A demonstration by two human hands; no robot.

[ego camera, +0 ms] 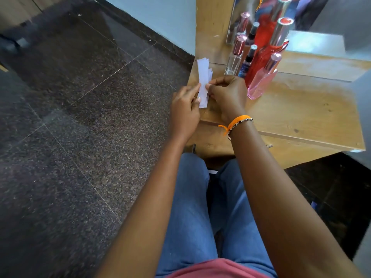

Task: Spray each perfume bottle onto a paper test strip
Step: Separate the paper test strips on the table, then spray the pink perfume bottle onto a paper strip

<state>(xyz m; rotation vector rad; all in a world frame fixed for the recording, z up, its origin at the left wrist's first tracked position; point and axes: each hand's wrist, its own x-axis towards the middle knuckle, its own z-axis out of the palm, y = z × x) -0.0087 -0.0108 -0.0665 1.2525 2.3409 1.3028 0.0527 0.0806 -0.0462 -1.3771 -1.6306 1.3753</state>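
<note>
Both of your hands pinch the small stack of white paper test strips (203,81) from opposite sides: your left hand (185,109) closes its fingertips on the stack's left edge, and your right hand (227,93) closes thumb and forefinger on its right edge, at about the middle of the stack's length. The stack sits directly between the two grips, held over the near left corner of the light wooden table (301,109); you cannot tell whether its lower end touches the wood. Its long axis runs away from you, nearly upright in the view and leaning slightly left at the top, with the far ends fanned a little and the near end poking out below your fingers.

Just to the right of your right hand stands the pink glass perfume bottle with a pink metallic cap (263,81), close to your knuckles. Behind it are the tall red bottle with a silver cap (261,59), the slim dark blue bottle (248,63) and the clear glass bottle with a rose cap (234,59), all grouped against the mirror (239,15) at the back of the table.

Left of the stack the table ends and the dark speckled tiled floor (80,117) lies below. Bare wood stretches to the right of the bottles. An orange thread bracelet (236,121) circles your right wrist
</note>
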